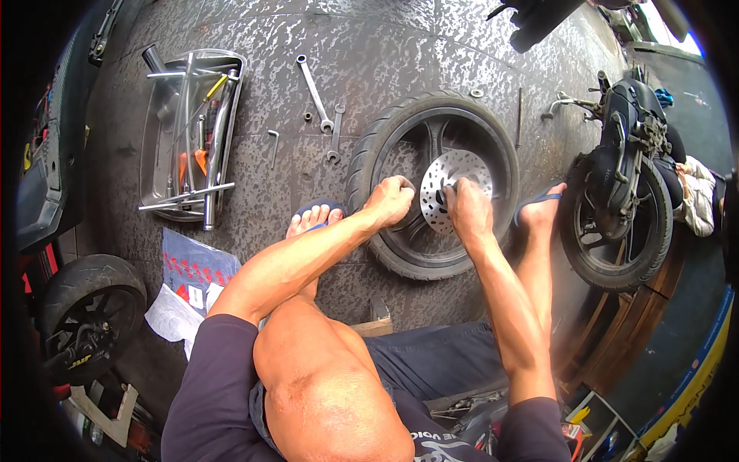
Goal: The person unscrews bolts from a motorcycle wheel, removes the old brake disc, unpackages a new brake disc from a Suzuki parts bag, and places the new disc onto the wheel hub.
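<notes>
A motorcycle wheel (436,137) is lying flat on the floor (277,104) between the person's feet (314,219), its perforated brake disc (462,163) facing up. The left hand (390,202) is curling beside the disc, the right hand (469,206) is bending its fingers over the disc's centre, and whether either is gripping anything, one cannot tell.

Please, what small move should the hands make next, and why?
Probably the left hand should move right, toward the centre of the perforated disc, to assist. The right hand is already close to that centre, while the left is curled over the wheel, beside the disc.
</notes>
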`<state>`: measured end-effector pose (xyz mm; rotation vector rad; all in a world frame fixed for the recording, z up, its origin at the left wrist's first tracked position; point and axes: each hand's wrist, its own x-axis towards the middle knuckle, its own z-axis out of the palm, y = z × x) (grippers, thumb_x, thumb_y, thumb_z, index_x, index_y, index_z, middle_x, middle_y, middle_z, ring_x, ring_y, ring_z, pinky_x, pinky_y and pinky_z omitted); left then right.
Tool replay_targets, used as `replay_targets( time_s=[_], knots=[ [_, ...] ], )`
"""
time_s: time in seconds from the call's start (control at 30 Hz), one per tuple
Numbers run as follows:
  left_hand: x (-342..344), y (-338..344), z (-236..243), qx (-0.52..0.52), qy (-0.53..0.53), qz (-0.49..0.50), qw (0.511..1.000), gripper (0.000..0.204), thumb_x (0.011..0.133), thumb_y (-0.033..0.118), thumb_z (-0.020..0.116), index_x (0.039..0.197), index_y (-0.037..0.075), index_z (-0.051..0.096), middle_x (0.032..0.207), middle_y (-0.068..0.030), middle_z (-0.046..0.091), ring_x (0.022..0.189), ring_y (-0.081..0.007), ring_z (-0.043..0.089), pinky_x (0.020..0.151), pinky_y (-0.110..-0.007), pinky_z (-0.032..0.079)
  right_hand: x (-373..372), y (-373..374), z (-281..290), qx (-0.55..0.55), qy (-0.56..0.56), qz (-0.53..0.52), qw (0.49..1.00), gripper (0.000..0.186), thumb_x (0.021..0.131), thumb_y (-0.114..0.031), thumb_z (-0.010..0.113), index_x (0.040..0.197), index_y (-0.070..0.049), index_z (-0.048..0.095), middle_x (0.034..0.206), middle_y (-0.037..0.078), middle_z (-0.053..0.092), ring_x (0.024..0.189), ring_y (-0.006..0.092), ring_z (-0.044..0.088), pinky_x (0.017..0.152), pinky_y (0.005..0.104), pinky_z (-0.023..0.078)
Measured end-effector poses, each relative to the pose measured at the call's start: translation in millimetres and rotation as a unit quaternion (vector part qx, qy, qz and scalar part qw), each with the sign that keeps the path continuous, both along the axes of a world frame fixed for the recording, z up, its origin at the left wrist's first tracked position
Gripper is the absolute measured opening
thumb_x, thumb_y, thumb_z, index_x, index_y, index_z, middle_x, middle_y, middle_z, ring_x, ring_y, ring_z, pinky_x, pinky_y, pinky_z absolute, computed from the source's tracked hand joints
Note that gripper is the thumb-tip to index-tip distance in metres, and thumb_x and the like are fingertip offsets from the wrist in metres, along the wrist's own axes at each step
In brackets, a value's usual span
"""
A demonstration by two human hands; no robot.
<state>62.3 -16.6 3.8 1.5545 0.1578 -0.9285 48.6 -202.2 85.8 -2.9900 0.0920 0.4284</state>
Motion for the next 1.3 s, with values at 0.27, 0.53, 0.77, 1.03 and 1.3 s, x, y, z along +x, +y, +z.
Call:
replay_targets(
  time_s=[0.27, 0.53, 0.77, 1.03, 1.3],
  knots=[
    [6.4, 12.4, 15.6, -0.162, 0.143, 0.08, 0.973, 0.028, 0.095, 0.007, 0.039, 0.119, -0.001, 0.052, 0.1, -0.0172, 0.071, 0.065, -0.0112, 0.061, 0.056, -0.027, 0.053, 18.4, 5.9, 8.9, -0.089, 0.149, -0.022, 0.985, 0.033, 0.097, -0.032, 0.062, 0.095, 0.001, 0.063, 0.091, 0.024, 0.069, 0.081, 0.0403, 0.07, 0.075, 0.0501, 0.055],
    [8.8, 13.1, 16.8, -0.235, 0.189, 0.115, 0.946, 0.025, 0.103, 0.015, 0.044, 0.117, -0.005, 0.049, 0.101, -0.0189, 0.073, 0.056, -0.009, 0.056, 0.049, -0.024, 0.049, 12.2, 9.0, 3.5, -0.079, 0.077, -0.036, 0.993, 0.038, 0.099, -0.033, 0.057, 0.083, 0.0, 0.066, 0.085, 0.024, 0.069, 0.081, 0.0397, 0.07, 0.075, 0.0497, 0.054],
    [0.5, 10.3, 26.4, -0.201, 0.163, 0.067, 0.963, 0.026, 0.104, 0.025, 0.052, 0.111, 0.001, 0.055, 0.083, -0.0052, 0.065, 0.06, -0.0072, 0.056, 0.049, -0.023, 0.045, -24.3, 46.8, 22.4, 0.249, -0.065, -0.055, 0.965, 0.022, 0.091, -0.014, 0.072, 0.107, 0.001, 0.068, 0.096, 0.019, 0.067, 0.088, 0.036, 0.069, 0.078, 0.0435, 0.054],
    [-5.2, 1.7, 32.8, -0.179, 0.177, 0.05, 0.966, 0.022, 0.098, 0.016, 0.056, 0.114, 0.001, 0.056, 0.087, -0.0039, 0.062, 0.071, -0.0098, 0.059, 0.06, -0.025, 0.05, -32.0, 22.7, 10.3, 0.246, -0.141, -0.212, 0.935, 0.019, 0.09, -0.007, 0.07, 0.107, 0.002, 0.071, 0.096, 0.017, 0.073, 0.081, 0.0273, 0.072, 0.075, 0.0382, 0.057],
    [2.7, 8.4, 33.3, -0.196, 0.181, 0.057, 0.962, 0.034, 0.083, -0.012, 0.048, 0.114, -0.002, 0.056, 0.107, -0.0127, 0.063, 0.09, -0.0177, 0.066, 0.082, -0.032, 0.06, 0.3, -44.9, -6.8, 0.093, -0.144, -0.079, 0.982, 0.019, 0.086, -0.007, 0.07, 0.103, 0.0, 0.072, 0.095, 0.021, 0.071, 0.089, 0.0378, 0.07, 0.081, 0.044, 0.055]
  ],
)
